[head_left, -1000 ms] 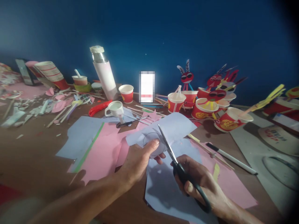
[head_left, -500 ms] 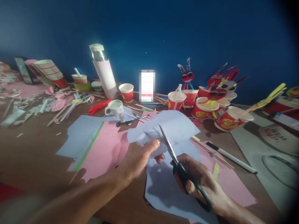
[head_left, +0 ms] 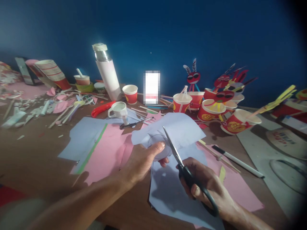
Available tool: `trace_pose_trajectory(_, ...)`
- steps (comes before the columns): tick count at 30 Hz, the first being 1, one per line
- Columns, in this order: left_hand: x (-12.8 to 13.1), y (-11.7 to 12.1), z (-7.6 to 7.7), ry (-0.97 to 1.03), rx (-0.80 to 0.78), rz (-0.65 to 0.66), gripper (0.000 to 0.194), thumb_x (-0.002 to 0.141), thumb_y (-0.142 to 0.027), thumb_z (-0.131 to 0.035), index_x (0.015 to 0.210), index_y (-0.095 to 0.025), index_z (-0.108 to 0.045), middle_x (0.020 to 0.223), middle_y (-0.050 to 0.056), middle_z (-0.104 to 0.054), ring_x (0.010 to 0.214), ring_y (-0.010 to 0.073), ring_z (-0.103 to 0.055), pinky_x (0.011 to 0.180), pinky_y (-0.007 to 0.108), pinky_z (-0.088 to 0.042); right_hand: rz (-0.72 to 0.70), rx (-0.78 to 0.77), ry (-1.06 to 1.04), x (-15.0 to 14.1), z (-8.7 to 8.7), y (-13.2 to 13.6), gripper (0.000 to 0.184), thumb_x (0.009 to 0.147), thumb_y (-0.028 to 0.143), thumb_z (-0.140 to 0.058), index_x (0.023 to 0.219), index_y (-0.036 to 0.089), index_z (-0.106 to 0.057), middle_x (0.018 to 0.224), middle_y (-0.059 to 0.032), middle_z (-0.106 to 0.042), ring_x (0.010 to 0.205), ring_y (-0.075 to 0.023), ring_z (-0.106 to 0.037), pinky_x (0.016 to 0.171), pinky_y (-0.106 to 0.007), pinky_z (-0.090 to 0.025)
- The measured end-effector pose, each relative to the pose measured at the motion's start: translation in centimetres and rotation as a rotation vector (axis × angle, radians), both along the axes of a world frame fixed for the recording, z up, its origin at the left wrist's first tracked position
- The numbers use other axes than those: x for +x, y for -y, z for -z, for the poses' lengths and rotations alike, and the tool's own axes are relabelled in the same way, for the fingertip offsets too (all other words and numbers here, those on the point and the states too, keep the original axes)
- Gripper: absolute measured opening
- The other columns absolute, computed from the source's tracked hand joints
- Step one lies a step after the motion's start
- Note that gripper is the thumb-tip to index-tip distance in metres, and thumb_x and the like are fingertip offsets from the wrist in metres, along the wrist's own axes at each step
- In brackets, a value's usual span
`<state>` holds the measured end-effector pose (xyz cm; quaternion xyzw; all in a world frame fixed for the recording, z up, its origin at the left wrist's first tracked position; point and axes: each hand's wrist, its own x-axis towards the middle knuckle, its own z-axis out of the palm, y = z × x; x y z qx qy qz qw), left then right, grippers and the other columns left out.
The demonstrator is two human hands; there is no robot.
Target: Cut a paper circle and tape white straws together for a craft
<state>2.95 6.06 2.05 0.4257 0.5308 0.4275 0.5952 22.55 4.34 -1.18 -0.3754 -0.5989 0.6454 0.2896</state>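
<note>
My left hand pinches a lilac paper sheet held up over the table, thumb on top beside a pencilled circle drawn on it. My right hand grips black-handled scissors, fingers through the loops. The blades point up and away, and their edge meets the paper at the right side of the circle. Under both hands lie another lilac sheet and pink paper.
Red paper cups with paper figures crowd the back right, and one cup stands alone. A white flask, a white mug, a red cutter, sticks, scraps and a pen lie about. The blue wall is close behind.
The paper and both hands have shifted very slightly. The scissors stay at the circle's right side.
</note>
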Motion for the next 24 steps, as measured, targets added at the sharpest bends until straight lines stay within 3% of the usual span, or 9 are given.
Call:
trace_pose_trajectory(11, -0.75, 0.07, 0.65, -0.132, -0.112, 0.003, 0.046, 0.078, -0.045, -0.053, 0.046, -0.015, -0.063, 0.046, 0.004, -0.059, 0.035, 0.0069, -0.039, 0.036, 0.022, -0.028, -0.04, -0.04, -0.014, 0.02, 0.13, -0.14, 0.05, 0.071, 0.062, -0.063, 0.09, 0.017, -0.052, 0.062, 0.0029, -0.049, 0.053, -0.0083, -0.037, 0.048, -0.021, -0.029)
trace_pose_trajectory(17, -0.42, -0.23, 0.55, 0.007, -0.07, 0.014, 0.03, 0.076, -0.031, -0.054, 0.053, -0.014, -0.063, 0.043, 0.001, -0.057, 0.034, 0.0067, -0.043, 0.037, 0.019, -0.033, -0.061, -0.012, 0.017, 0.12, -0.02, -0.12, 0.05, 0.072, 0.063, -0.06, 0.09, 0.017, -0.052, 0.064, 0.0019, -0.05, 0.056, -0.0094, -0.04, 0.05, -0.021, -0.031)
trace_pose_trajectory(24, -0.64, -0.27, 0.8, 0.008, -0.072, 0.036, 0.033, 0.078, -0.032, -0.054, 0.053, -0.013, -0.062, 0.044, 0.001, -0.058, 0.033, 0.0055, -0.043, 0.041, 0.019, -0.04, -0.03, -0.018, -0.003, 0.0, 0.17, -0.18, 0.052, 0.071, 0.064, -0.061, 0.089, 0.017, -0.052, 0.062, 0.0024, -0.049, 0.054, -0.0089, -0.038, 0.049, -0.021, -0.031)
